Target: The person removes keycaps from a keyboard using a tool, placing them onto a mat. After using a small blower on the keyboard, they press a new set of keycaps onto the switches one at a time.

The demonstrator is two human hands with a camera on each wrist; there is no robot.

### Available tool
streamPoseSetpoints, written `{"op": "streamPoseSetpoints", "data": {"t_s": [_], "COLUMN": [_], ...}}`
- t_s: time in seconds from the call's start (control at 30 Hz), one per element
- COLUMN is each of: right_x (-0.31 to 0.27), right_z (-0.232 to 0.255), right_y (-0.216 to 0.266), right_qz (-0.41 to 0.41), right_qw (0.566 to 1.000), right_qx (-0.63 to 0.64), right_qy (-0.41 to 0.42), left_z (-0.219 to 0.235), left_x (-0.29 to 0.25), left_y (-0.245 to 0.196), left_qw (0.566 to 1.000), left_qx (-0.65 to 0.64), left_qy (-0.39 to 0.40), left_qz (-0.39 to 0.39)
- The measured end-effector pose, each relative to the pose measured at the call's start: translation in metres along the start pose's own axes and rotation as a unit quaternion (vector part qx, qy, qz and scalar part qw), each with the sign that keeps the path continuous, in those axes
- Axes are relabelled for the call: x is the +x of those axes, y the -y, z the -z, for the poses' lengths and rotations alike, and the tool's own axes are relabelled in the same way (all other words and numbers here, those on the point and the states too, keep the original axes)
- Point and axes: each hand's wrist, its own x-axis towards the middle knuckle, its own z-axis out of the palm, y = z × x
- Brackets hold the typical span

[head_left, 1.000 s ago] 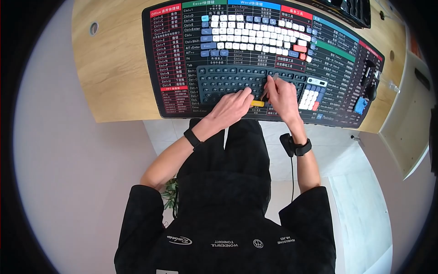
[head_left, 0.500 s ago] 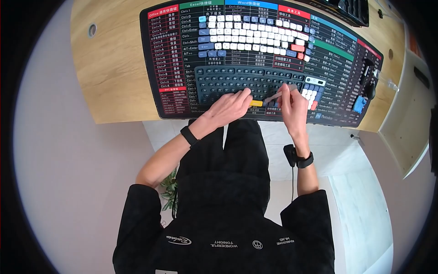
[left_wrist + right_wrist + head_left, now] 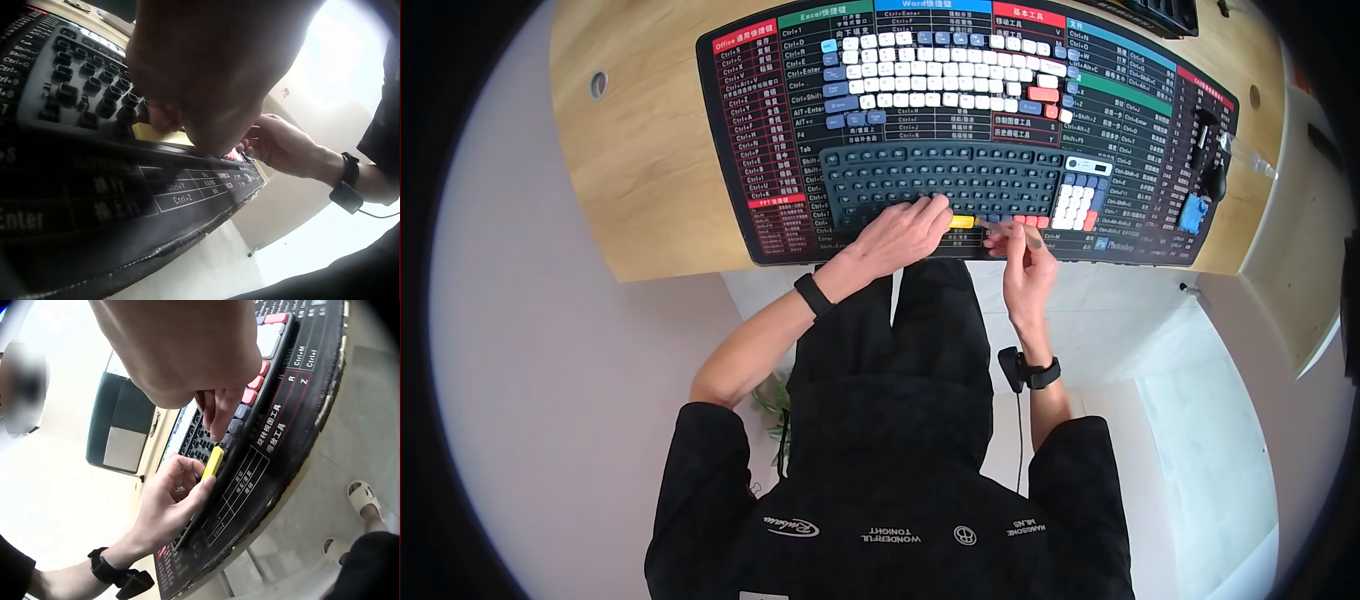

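A dark keyboard (image 3: 940, 180) has bare switches over most of its rows, with dark blue and red keycaps along its bottom right. Its long yellow space bar (image 3: 214, 464) lies at the front edge. My left hand (image 3: 905, 236) is at that bar, thumb and curled fingers gripping its left end in the right wrist view. Just right of the bar, over the bottom-row red keycaps (image 3: 250, 396), is my right hand (image 3: 1027, 270). Between its thumb and fingers it pinches a slim greyish tool (image 3: 1032, 237), blurred and partly covered by the fingers.
Rows of loose white, blue and red keycaps (image 3: 940, 72) lie behind the keyboard on a printed desk mat (image 3: 765, 130). White number-pad keycaps (image 3: 1075, 207) are fitted at its right. Black tools (image 3: 1215, 180) and a blue piece (image 3: 1193, 214) lie at the mat's right end.
My right hand has come down from the keyboard's right-side switches to its front edge, uncovering the number pad and red keycaps. My left hand stays at the yellow bar.
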Motion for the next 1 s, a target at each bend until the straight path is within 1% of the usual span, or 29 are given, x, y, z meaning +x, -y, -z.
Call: {"op": "streamPoseSetpoints", "data": {"t_s": [0.07,0.1,0.17,0.2,0.27,0.3,0.37,0.4,0.5,0.57,0.6,0.67,0.7,0.77,0.8,0.87,0.9,0.97,1.0], "right_x": [-0.007,-0.010,-0.015,-0.017,-0.019,-0.020,-0.021,-0.021,-0.024,-0.028,-0.029,-0.032,-0.034,-0.035,-0.036,-0.036,-0.037,-0.036,-0.034], "right_z": [-0.002,-0.002,-0.005,-0.006,-0.009,-0.011,-0.013,-0.015,-0.019,-0.021,-0.021,-0.022,-0.022,-0.024,-0.024,-0.023,-0.022,-0.019,-0.017], "right_y": [-0.005,-0.008,-0.012,-0.012,-0.011,-0.013,-0.019,-0.022,-0.027,-0.024,-0.024,-0.023,-0.022,-0.019,-0.016,-0.010,-0.008,-0.004,-0.002], "right_qz": [-0.044,-0.044,-0.094,-0.096,-0.144,-0.145,-0.187,-0.186,-0.175,-0.107,-0.108,-0.063,-0.063,-0.015,-0.014,0.030,0.029,0.065,0.065], "right_qw": [0.996,0.996,0.985,0.984,0.969,0.968,0.947,0.946,0.942,0.961,0.960,0.972,0.972,0.986,0.986,0.993,0.993,0.996,0.996], "right_qx": [0.077,0.078,0.141,0.143,0.189,0.191,0.249,0.251,0.272,0.244,0.245,0.214,0.215,0.146,0.147,0.090,0.091,0.020,0.020], "right_qy": [-0.024,-0.027,-0.043,-0.045,-0.071,-0.073,-0.079,-0.081,-0.084,-0.073,-0.075,-0.073,-0.075,-0.076,-0.077,-0.076,-0.077,-0.062,-0.062], "left_z": [0.002,0.002,-0.001,-0.001,-0.002,-0.003,-0.004,-0.005,-0.006,-0.005,-0.005,-0.004,-0.004,-0.003,-0.002,-0.001,0.000,0.002,0.006], "left_x": [0.000,0.000,0.000,-0.001,0.000,-0.001,-0.001,-0.001,-0.002,-0.002,-0.002,-0.002,-0.003,-0.004,-0.004,-0.005,-0.006,-0.006,-0.004], "left_y": [0.000,0.000,0.001,0.001,0.002,0.002,0.001,0.001,0.001,0.001,0.001,0.001,0.000,0.000,0.000,-0.001,-0.001,0.001,0.002], "left_qw": [1.000,1.000,1.000,1.000,1.000,0.999,0.999,0.999,0.999,0.999,1.000,1.000,1.000,1.000,1.000,0.999,0.998,0.996,0.994], "left_qx": [0.004,0.008,0.013,0.018,0.023,0.028,0.027,0.027,0.035,0.025,0.014,0.006,-0.001,-0.014,-0.026,-0.040,-0.054,-0.071,-0.087], "left_qy": [0.002,0.002,-0.002,-0.006,-0.004,-0.004,-0.003,-0.003,-0.009,-0.007,-0.007,-0.011,-0.015,-0.014,-0.015,-0.024,-0.034,-0.043,-0.052], "left_qz": [-0.003,-0.004,-0.007,-0.007,-0.013,-0.015,-0.018,-0.017,-0.022,-0.022,-0.020,-0.018,-0.015,-0.011,-0.004,0.004,0.014,0.024,0.036]}}
